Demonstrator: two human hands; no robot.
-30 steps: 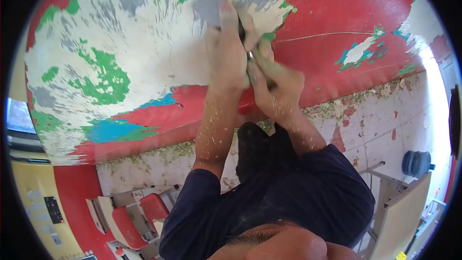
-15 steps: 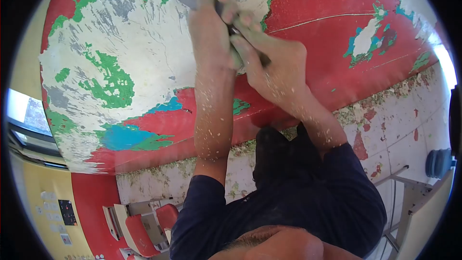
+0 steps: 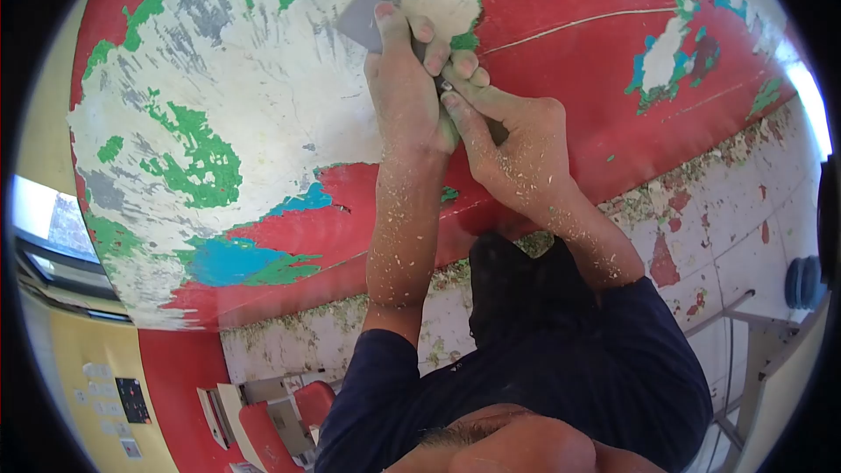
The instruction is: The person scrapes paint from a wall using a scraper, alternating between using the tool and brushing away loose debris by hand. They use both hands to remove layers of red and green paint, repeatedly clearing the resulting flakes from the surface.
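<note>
Both my hands grip one paint scraper [image 3: 360, 24] with a flat grey blade and a dark handle. My left hand [image 3: 406, 92] is closed round it near the blade, its thumb stretched along the blade's base. Farther back, my right hand [image 3: 517, 136] is wrapped around the handle, most of which the fingers hide. The blade lies over a bared whitish patch of the red painted wall [image 3: 569, 0]; whether its edge touches cannot be made out. Ragged green and blue paint layers border that patch. Pale flakes dot both forearms.
Paint chips litter the tiled floor [image 3: 731, 210] along the wall's foot. A metal-legged table [image 3: 771, 368] stands at lower right, near a blue ribbed container [image 3: 802, 283]. Red chairs [image 3: 260, 434] are at lower left, and a window [image 3: 57, 219] is at far left.
Both hands and the scraper have moved down in the view, toward my body, and slightly right. The grip looks the same. The camera view has shifted a little.
</note>
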